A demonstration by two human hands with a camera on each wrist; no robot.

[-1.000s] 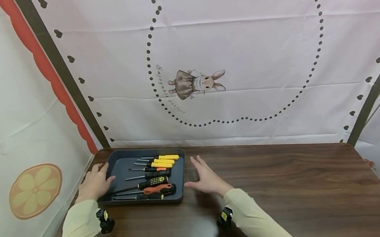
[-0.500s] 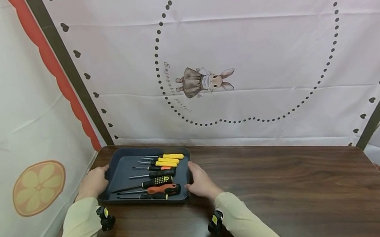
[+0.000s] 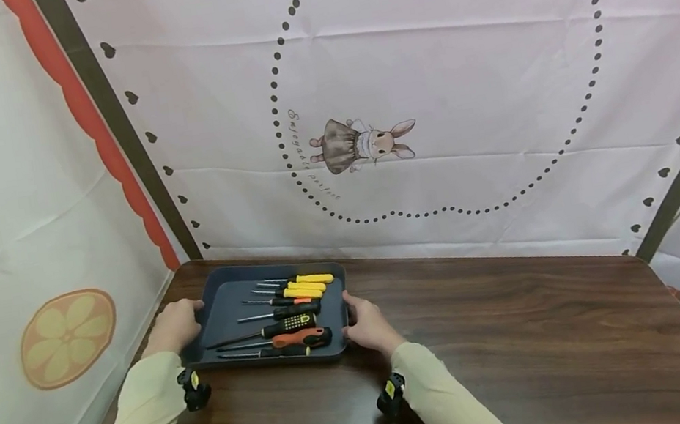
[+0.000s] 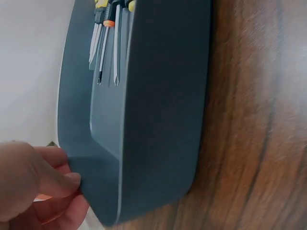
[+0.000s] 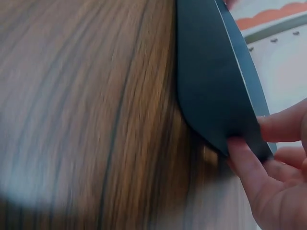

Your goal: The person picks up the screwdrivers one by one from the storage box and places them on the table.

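Note:
A dark grey rectangular tray (image 3: 220, 312) lies at the table's back left, with several screwdrivers side by side in it. Yellow-handled screwdrivers (image 3: 307, 289) are at the back; nearer the front are one with a dotted black handle (image 3: 297, 322) and one with an orange and black handle (image 3: 290, 339). My left hand (image 3: 174, 327) pinches the tray's left end, thumb inside the wall and fingers outside in the left wrist view. At the right end my right hand (image 3: 367, 322) grips the wall between thumb and fingers, one fingertip low on its outside in the right wrist view.
The brown wood-grain table (image 3: 534, 344) extends to the right and front of the tray. Close behind it hangs a white printed cloth (image 3: 464, 111), and another cloth wall (image 3: 46, 214) stands beside my left arm.
My right hand, earlier open and apart from the tray, has come in and gripped its right end. My left fingers have closed on the left end. The tray has shifted slightly right.

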